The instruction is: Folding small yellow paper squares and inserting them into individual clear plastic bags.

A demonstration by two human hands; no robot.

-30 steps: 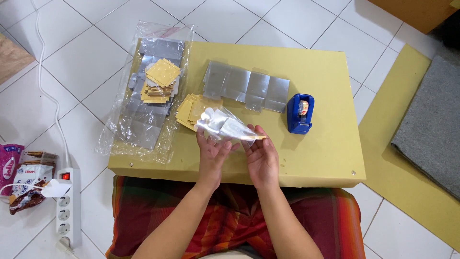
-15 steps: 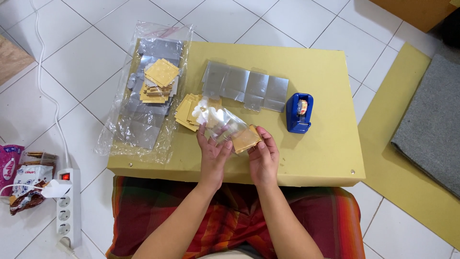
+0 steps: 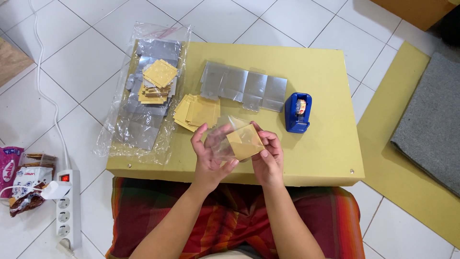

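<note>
Two hands hide the clear box's near edges — gold card inside.

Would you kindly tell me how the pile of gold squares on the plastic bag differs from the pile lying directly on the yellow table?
The pile on the plastic bag is stacked taller and thicker; the pile on the table is low and fanned out. The bag pile rests on silvery sheets inside clear plastic, the table pile on the bare yellow table, nearer the left hand. Both are gold-coloured card squares, untouched.
</note>
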